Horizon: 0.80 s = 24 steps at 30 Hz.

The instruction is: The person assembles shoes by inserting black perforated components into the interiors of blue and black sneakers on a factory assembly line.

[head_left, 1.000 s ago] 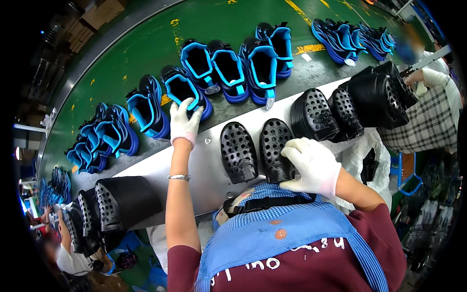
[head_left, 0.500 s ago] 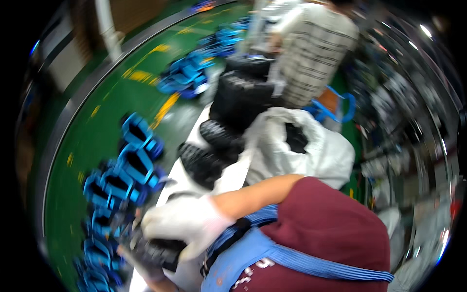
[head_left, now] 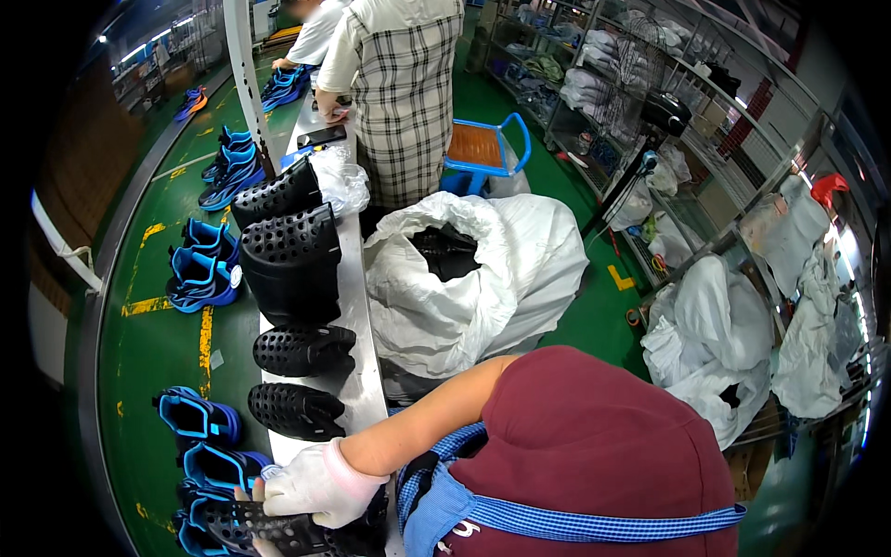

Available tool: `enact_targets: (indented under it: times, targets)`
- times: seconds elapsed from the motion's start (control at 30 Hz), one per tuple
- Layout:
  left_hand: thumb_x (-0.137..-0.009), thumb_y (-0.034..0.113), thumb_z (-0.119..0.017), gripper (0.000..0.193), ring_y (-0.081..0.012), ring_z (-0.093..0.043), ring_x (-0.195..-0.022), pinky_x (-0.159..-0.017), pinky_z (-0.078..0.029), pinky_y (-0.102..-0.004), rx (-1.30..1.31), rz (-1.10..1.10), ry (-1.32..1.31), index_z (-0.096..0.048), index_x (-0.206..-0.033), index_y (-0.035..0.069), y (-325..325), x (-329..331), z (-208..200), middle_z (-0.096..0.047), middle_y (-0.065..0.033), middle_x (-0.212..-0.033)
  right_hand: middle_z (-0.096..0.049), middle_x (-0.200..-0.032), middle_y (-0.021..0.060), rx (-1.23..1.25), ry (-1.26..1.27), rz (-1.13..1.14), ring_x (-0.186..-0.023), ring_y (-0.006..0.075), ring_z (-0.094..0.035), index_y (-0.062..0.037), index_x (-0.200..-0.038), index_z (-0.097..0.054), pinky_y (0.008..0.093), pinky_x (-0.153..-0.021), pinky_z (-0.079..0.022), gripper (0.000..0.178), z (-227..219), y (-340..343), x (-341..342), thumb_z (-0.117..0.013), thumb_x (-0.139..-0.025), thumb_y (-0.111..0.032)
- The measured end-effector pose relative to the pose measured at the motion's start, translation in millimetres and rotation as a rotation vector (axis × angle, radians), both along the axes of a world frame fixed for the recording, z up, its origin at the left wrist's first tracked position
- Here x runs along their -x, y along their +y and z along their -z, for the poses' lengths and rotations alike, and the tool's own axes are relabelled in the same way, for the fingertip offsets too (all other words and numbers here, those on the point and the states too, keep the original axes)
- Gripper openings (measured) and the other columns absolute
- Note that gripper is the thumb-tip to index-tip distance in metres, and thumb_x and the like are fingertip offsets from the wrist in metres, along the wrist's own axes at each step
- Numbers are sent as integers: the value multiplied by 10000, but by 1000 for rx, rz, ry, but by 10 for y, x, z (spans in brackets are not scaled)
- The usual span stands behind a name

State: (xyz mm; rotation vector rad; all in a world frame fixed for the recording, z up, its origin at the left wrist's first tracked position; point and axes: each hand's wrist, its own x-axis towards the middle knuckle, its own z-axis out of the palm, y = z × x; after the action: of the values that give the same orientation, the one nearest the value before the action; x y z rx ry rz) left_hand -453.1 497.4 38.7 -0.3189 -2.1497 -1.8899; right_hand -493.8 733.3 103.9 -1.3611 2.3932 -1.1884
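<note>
At the bottom left, my right hand [head_left: 320, 485], in a white glove with a pink cuff, grips a black shoe piece full of round holes [head_left: 264, 527]. Fingertips of my left hand [head_left: 245, 492] show at the far edge of the same piece; most of that hand is hidden beneath it. Two similar black perforated pieces, one nearer [head_left: 295, 411] and one farther [head_left: 302, 350], lie on the narrow metal bench [head_left: 364, 371]. Beyond them stand larger stacked black perforated pieces [head_left: 290, 260].
Blue-and-black shoes [head_left: 197, 416] line the left side of the bench. A white sack [head_left: 436, 316] holding black items stands to the right. Ahead are a person in a checked garment [head_left: 404, 111] and a blue trolley [head_left: 478, 148]. Shelving [head_left: 613, 139] lines the right.
My view has swung and sharpened, so the bench now runs more upright and the sack sits farther left. The black piece stays in my hands, lower in the picture.
</note>
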Motion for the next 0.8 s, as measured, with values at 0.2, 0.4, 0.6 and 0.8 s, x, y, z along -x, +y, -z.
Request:
enact_targets:
  times: [0.2, 0.4, 0.6, 0.8]
  targets:
    - [-978, 168, -573, 495, -353, -641, -1078, -925, -550, -412, -280, -41, -176, -459, -1364, -121, 175, -21, 19, -593, -267, -1262, -582, -1067, 216, 38, -159, 126, -998, 394, -605, 29, -1135, -514, 458, -817, -525, 515, 50, -47, 13, -703, -736, -238]
    - [-1028, 275, -501, 584, -245, -486, -1268, -1113, -354, -412, -668, 86, -221, -292, -1492, -11, 53, -7, -142, -498, -160, -1382, -636, -957, 196, -113, -77, 89, -888, 385, -653, 3, -1070, -565, 454, -807, -531, 424, 73, -432, 240, -689, -801, -300]
    - [-1021, 265, -523, 524, -206, -530, -1220, -1083, -386, -369, -728, -37, -267, -377, -1458, 17, -266, -225, -24, -565, -131, -1358, -671, -785, 173, -416, -3, -164, -732, 360, -679, -22, -923, -617, 463, -681, -528, 316, -117, -914, 419, -621, -877, -334]
    - [-1009, 191, -558, 467, -214, -572, -1153, -978, -487, -403, -1013, -225, -348, -416, -1434, 62, -521, -612, 87, -590, -107, -1277, -675, -750, 173, -503, 209, -257, -696, 355, -680, -38, -821, -614, 454, -619, -535, 412, -130, -1407, 314, -592, -890, -444]
